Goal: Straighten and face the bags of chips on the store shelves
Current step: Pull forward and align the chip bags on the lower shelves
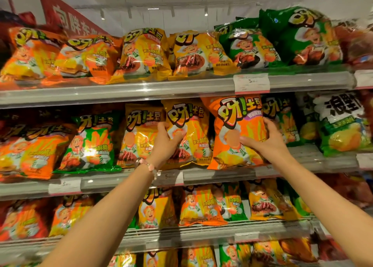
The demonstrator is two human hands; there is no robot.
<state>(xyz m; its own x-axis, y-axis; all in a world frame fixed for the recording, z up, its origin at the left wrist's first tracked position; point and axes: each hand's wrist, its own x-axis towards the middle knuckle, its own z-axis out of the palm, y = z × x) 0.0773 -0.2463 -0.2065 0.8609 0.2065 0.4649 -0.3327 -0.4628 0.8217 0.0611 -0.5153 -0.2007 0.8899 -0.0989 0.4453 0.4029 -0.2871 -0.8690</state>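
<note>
While reaching up from the bottom corners, two bare forearms, both raised to the middle shelf [222, 176]. On the left wrist, a pink bead bracelet [150, 167]. Left hand [164, 143] curled round the left edge of a yellow bag [189, 131], thumb across its front, fingers tucked behind where not visible. Right hand [266, 139] gripping the right side of an orange bag [234, 133], thumb pressed on the front, fingers wrapped over the right edge. Both bags standing on the middle shelf, side by side, fronts facing out; orange one tilted, top leaning left toward the yellow one. Just left of the yellow bag, a second yellow bag [139, 133], then a green bag [90, 143] and a slumped orange one [32, 151] at the far left. Right of the held orange bag, a green bag [282, 119] partly hidden behind the right hand, and beyond it a different green and white bag [343, 123]. Along the shelf lip, white price tags [169, 177]. Below, more yellow, orange and green bags on the lower shelves, blurred. Above, on the top shelf [141, 91], a row of orange, yellow and green bags leaning at various angles, with a price tag [251, 83] on its front rail. Farthest back, at upper left, a red sign [66, 18] with pale characters.
</note>
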